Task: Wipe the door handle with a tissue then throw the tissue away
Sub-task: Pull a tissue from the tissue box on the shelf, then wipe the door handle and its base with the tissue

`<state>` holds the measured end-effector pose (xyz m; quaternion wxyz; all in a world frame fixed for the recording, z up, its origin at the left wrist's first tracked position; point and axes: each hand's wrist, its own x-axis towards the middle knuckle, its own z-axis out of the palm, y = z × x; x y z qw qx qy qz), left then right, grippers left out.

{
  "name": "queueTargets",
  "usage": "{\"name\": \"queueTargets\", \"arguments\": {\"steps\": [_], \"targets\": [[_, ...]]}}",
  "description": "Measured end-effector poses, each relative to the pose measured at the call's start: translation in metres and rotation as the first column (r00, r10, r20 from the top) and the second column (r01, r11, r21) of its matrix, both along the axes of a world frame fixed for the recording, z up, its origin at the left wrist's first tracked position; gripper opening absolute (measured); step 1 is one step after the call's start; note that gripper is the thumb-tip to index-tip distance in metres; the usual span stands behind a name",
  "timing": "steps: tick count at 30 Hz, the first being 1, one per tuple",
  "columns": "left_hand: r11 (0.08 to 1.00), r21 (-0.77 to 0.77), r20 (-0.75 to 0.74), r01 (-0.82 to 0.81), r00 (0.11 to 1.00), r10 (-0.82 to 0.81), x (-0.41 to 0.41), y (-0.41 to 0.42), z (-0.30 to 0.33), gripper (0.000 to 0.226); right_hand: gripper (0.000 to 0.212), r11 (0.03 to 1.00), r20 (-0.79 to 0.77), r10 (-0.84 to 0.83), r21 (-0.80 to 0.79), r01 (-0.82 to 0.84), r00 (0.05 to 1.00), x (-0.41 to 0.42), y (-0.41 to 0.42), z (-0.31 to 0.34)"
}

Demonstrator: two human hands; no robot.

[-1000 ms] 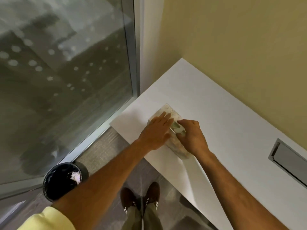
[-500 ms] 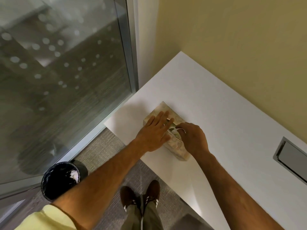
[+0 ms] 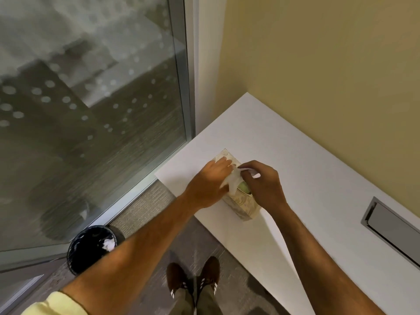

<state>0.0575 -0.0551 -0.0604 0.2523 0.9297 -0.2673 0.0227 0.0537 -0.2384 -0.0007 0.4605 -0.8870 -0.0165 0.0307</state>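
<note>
White desk [image 3: 318, 189] by yellow wall [image 3: 318, 64]; left hand [image 3: 208, 185] flat on tissue box [image 3: 244, 204], right hand [image 3: 261, 183] pinching tissue [image 3: 234, 179].

Soft, even indoor light; the glass panel [image 3: 91, 98] carries hazy, blurred reflections, and straight lines bow toward the wide-angle edges.

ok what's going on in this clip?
A person stands at a white counter pulling a tissue out of a tissue box. The left hand lies flat on the box; the right hand pinches the tissue, which is partly out of the slot. A black bin with a crumpled tissue inside sits on the floor by the glass door. No door handle is in view.
</note>
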Motion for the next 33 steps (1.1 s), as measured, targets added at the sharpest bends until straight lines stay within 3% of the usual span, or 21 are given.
{"name": "queueTargets", "arguments": {"steps": [2,3,5,7,10,14,18,21,24,28,33], "targets": [[0.998,-0.049,0.201,0.029,0.979,-0.019,-0.016,0.014,0.025,0.046,0.016,0.995,-0.089,0.055,0.088,-0.047,0.994,-0.003,0.009,0.019],[0.993,-0.113,0.194,0.013,0.981,0.010,-0.026,0.021,0.037,0.043,0.017,0.990,-0.111,0.094,0.111,-0.081,0.989,-0.005,0.015,0.028],[0.962,-0.247,0.006,-0.119,0.992,0.124,-0.047,0.035,0.064,0.037,0.018,0.982,-0.098,0.150,0.128,-0.137,0.984,-0.010,0.032,0.043],[0.923,-0.264,-0.210,-0.279,0.951,0.227,-0.069,0.054,0.088,0.049,0.019,0.967,-0.096,0.191,0.189,-0.170,0.977,-0.021,0.056,0.060],[0.860,-0.248,-0.348,-0.446,0.870,0.351,-0.107,0.085,0.121,0.057,0.028,0.915,-0.095,0.302,0.306,-0.261,0.949,-0.039,0.096,0.085],[0.787,-0.221,-0.334,-0.576,0.803,0.494,-0.163,0.138,0.150,0.063,0.028,0.831,-0.089,0.476,0.370,-0.415,0.875,-0.068,0.155,0.109],[0.663,-0.289,-0.343,-0.691,0.721,0.602,-0.227,0.188,0.172,0.051,0.026,0.718,-0.062,0.615,0.456,-0.526,0.786,-0.114,0.218,0.123],[0.576,-0.306,-0.319,-0.758,0.652,0.688,-0.277,0.223,0.185,0.040,0.037,0.660,-0.078,0.666,0.526,-0.536,0.742,-0.153,0.262,0.131],[0.493,-0.338,-0.282,-0.802,0.586,0.759,-0.329,0.260,0.194,0.028,0.034,0.598,-0.129,0.713,0.624,-0.503,0.689,-0.197,0.303,0.133],[0.371,-0.404,-0.330,-0.836,0.511,0.794,-0.401,0.309,0.210,0.012,0.042,0.533,-0.156,0.784,0.665,-0.523,0.601,-0.265,0.364,0.135],[0.295,-0.471,-0.351,-0.832,0.483,0.802,-0.487,0.375,0.224,0.006,0.021,0.537,-0.163,0.785,0.661,-0.525,0.598,-0.353,0.439,0.137]]}}
